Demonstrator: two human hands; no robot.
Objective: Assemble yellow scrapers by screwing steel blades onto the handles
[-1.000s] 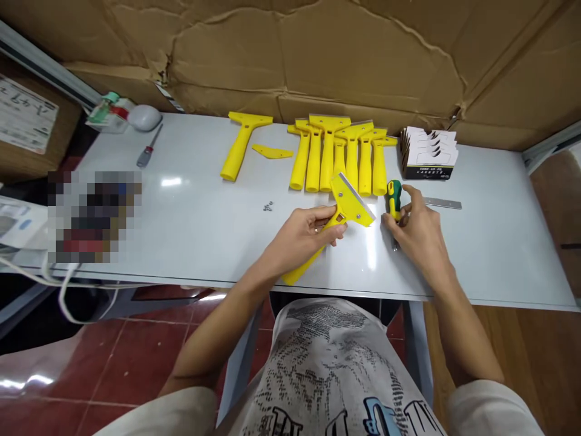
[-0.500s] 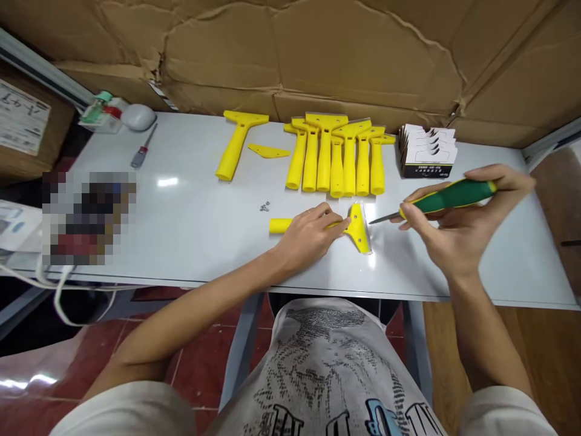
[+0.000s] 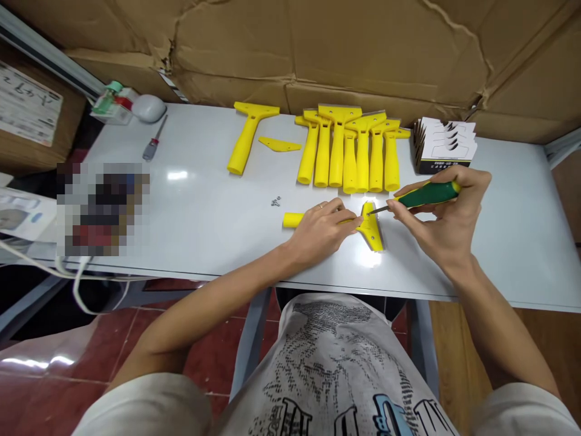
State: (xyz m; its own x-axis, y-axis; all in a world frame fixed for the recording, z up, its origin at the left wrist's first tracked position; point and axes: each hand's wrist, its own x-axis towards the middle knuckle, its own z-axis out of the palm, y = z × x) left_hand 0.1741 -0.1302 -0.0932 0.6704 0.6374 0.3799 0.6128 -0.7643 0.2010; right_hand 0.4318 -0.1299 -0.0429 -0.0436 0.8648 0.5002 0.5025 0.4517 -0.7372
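Note:
A yellow scraper [image 3: 373, 233] lies flat near the front of the table, its head to the right with a blade along the edge. My left hand [image 3: 323, 233] is closed over its handle and holds it down. In my right hand [image 3: 449, 227] is a screwdriver [image 3: 429, 194] with a green and yellow grip, slanting down to the left. Its tip meets the upper screw on the scraper's head, or is very close to it. Several small screws [image 3: 276, 201] lie left of the scraper's handle.
Several yellow scrapers [image 3: 336, 145] stand in a row behind my hands. A lone scraper handle [image 3: 245, 139] and a yellow cover plate [image 3: 279, 145] lie left of them. White-and-black cards [image 3: 445, 146] fill a box at back right. A grey screwdriver [image 3: 152, 145] lies at left.
My right hand has moved the screwdriver left, from beside the blade onto the scraper's head at the upper screw. My left hand still holds the scraper. The whole view has shifted slightly.

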